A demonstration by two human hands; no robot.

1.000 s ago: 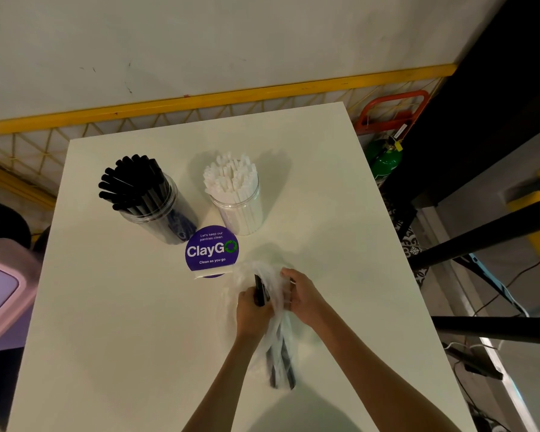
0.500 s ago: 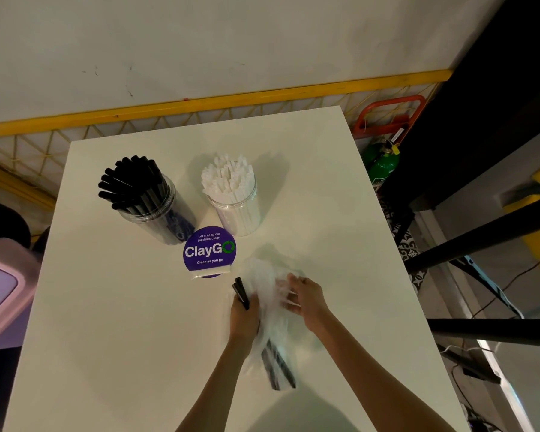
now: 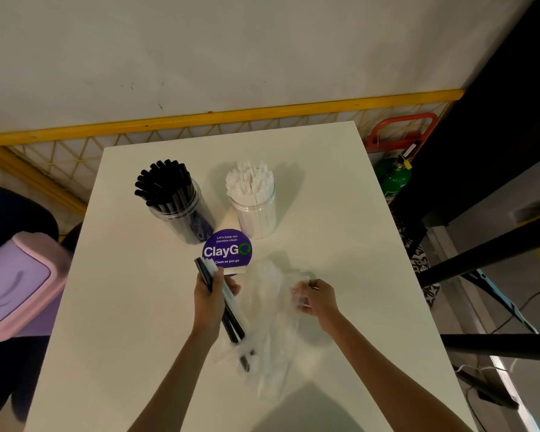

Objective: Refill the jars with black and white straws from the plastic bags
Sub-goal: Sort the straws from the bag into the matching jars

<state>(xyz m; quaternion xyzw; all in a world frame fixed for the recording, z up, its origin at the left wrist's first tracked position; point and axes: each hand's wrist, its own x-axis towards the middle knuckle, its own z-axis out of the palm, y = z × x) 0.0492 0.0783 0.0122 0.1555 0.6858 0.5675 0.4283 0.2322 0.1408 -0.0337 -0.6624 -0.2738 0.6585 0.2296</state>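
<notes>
The left hand [image 3: 211,297] is gripping a small bundle of thin black plastic straws [image 3: 231,319], with the fingers curled round its middle. There is something pale along the bundle as well, but I cannot tell if it is a white straw or only a reflection. The bundle is tilting, its upper end touching the lower edge of the round purple "ClayGo" sign [image 3: 227,249] in the picture and its lower end reaching to the crumpled clear plastic bag [image 3: 273,310]. The right hand [image 3: 318,299] is pinching the upper part of this bag, which is lying on the white rectangular table [image 3: 122,322] between the two arms. One more black straw [image 3: 245,360] is showing inside the lower part of the bag.

Behind the sign, two clear round jars are standing side by side. The left jar [image 3: 184,213] is holding many black straws and the right jar [image 3: 258,213] is full of white straws. A pink and lilac plastic bin [image 3: 16,285] is standing beside the left edge of the table.
</notes>
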